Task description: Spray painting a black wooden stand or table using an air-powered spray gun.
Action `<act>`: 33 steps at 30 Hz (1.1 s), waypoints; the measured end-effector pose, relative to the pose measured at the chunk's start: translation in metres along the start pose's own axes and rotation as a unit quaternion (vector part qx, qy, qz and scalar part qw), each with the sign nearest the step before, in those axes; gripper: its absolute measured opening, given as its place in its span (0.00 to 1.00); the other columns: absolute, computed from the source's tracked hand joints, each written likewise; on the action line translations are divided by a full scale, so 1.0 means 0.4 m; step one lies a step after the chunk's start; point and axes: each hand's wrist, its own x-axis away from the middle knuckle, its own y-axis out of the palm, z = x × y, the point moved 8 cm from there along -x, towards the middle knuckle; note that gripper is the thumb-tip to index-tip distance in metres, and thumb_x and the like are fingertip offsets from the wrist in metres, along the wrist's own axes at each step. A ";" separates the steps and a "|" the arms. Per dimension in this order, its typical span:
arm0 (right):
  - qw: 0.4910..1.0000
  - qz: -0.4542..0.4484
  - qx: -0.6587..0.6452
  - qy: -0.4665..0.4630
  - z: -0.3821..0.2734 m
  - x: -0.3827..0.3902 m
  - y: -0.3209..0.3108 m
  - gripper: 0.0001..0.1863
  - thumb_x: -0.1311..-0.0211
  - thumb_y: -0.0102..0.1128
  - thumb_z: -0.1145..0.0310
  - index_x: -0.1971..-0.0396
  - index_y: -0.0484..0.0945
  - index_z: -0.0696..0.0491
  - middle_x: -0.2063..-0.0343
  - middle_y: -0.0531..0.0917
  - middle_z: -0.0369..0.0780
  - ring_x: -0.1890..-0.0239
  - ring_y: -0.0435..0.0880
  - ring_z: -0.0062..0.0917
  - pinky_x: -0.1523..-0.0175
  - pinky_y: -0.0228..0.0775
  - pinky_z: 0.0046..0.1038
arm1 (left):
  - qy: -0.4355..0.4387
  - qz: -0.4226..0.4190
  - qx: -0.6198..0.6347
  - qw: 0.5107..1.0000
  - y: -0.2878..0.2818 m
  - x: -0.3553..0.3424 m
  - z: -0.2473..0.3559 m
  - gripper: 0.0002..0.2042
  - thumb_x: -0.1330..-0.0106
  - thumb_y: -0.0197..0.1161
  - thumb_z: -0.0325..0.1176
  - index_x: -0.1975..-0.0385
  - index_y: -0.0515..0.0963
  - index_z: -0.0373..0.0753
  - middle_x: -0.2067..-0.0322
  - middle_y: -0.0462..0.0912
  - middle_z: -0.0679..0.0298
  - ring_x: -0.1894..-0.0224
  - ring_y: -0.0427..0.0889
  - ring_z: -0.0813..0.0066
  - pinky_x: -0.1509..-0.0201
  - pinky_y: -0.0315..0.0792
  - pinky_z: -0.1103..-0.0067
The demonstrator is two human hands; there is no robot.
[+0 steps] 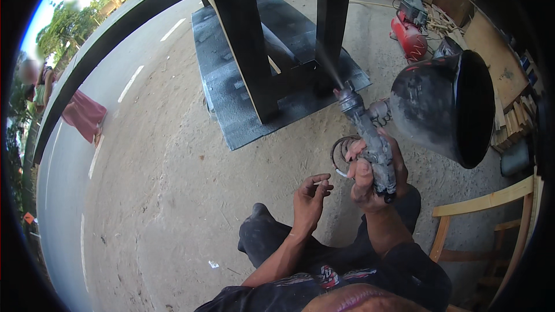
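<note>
My right hand (373, 176) grips the handle of a paint-caked spray gun (365, 133) with a large dark cup (445, 104) on its right side. A fine mist leaves the nozzle toward a black-painted wooden table frame (254, 52) that stands on a black-sprayed board (231, 104) on the ground. My left hand (309, 199) is held just left of the gun, fingers curled around a small thin white stick, possibly a cigarette. A coiled hose (342, 153) hangs by the gun. My dark trouser legs and one foot (257, 231) show below.
Sandy ground (162, 185) lies all around, with a paved road (63, 196) at the left. A person in a pink skirt (84, 112) stands at the roadside. A red compressor (409, 33) sits at the back right. Bare wooden frames (485, 208) and stacked timber (511, 121) stand at the right.
</note>
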 end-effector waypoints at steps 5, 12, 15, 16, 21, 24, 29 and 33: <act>0.996 -0.050 -0.068 -0.029 -0.025 -0.009 0.036 0.30 0.24 0.55 0.64 0.33 0.62 0.69 0.68 0.83 0.51 0.70 0.85 0.31 0.72 0.80 0.26 | 0.008 0.016 0.019 1.000 0.003 0.015 0.028 0.12 0.22 0.62 0.33 0.48 0.82 0.31 0.62 0.89 0.58 0.58 0.86 0.74 0.51 0.79 0.76; 0.993 0.008 -0.116 0.038 -0.016 -0.031 0.043 0.23 0.30 0.61 0.74 0.39 0.72 0.67 0.66 0.87 0.46 0.65 0.89 0.28 0.59 0.84 0.30 | 0.009 0.015 0.029 0.999 -0.006 0.012 0.017 0.12 0.22 0.62 0.33 0.49 0.82 0.31 0.61 0.88 0.58 0.58 0.86 0.73 0.51 0.78 0.76; 0.997 0.034 -0.069 0.028 0.008 -0.029 0.002 0.23 0.31 0.60 0.76 0.39 0.72 0.68 0.64 0.86 0.48 0.67 0.89 0.28 0.61 0.84 0.30 | 0.000 -0.001 0.024 1.000 0.002 0.007 0.004 0.12 0.22 0.62 0.34 0.48 0.83 0.31 0.60 0.88 0.58 0.58 0.86 0.73 0.51 0.79 0.76; 0.996 0.059 -0.055 0.028 0.019 -0.025 -0.013 0.23 0.31 0.60 0.76 0.39 0.71 0.68 0.64 0.86 0.48 0.67 0.88 0.28 0.62 0.84 0.29 | -0.002 0.003 0.020 1.000 -0.002 0.009 0.006 0.12 0.22 0.62 0.33 0.49 0.82 0.30 0.56 0.88 0.57 0.57 0.87 0.71 0.50 0.80 0.74; 0.988 0.139 -0.012 0.061 0.081 -0.020 -0.099 0.23 0.28 0.55 0.73 0.38 0.70 0.69 0.66 0.84 0.46 0.72 0.83 0.22 0.67 0.81 0.26 | -0.008 -0.002 0.021 1.000 -0.002 0.010 -0.002 0.12 0.22 0.61 0.32 0.49 0.82 0.29 0.51 0.87 0.55 0.55 0.88 0.67 0.48 0.81 0.73; 0.983 0.144 0.007 0.117 0.109 -0.021 -0.141 0.23 0.27 0.55 0.73 0.37 0.70 0.69 0.66 0.84 0.45 0.74 0.81 0.19 0.68 0.80 0.23 | -0.019 -0.001 0.004 1.000 0.001 0.003 -0.010 0.12 0.22 0.62 0.32 0.49 0.82 0.29 0.51 0.87 0.55 0.55 0.88 0.68 0.48 0.81 0.73; 0.975 0.200 0.057 0.076 0.111 -0.040 -0.161 0.21 0.26 0.54 0.73 0.40 0.70 0.72 0.64 0.85 0.49 0.75 0.83 0.21 0.68 0.81 0.23 | -0.010 0.009 0.017 1.000 -0.012 0.002 -0.009 0.12 0.22 0.62 0.32 0.49 0.83 0.30 0.50 0.87 0.55 0.55 0.88 0.67 0.48 0.81 0.72; 0.972 0.216 0.085 0.039 0.111 -0.049 -0.164 0.17 0.26 0.54 0.73 0.46 0.73 0.72 0.61 0.86 0.51 0.73 0.84 0.25 0.68 0.82 0.25 | -0.008 0.009 0.016 1.000 -0.011 0.018 -0.004 0.12 0.22 0.62 0.32 0.49 0.83 0.30 0.50 0.87 0.54 0.54 0.88 0.67 0.47 0.81 0.72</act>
